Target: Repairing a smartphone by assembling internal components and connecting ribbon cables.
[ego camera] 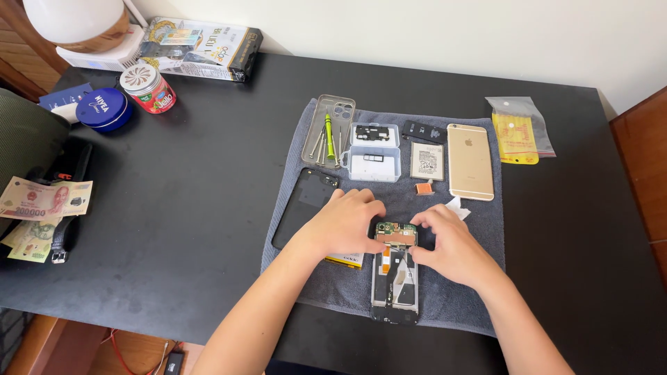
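An opened phone lies on a grey towel, its circuit board and orange flex cable exposed. My left hand presses on the phone's upper left corner, fingers curled at the board. On the phone's upper right, my right hand has its fingertips at the board's edge. Both hands touch the phone. A yellow-edged part peeks out under my left hand.
On the towel lie a black back cover, a clear case with screwdrivers, a small plastic box, a battery, a gold phone. A yellow packet, tins and banknotes sit on the black table.
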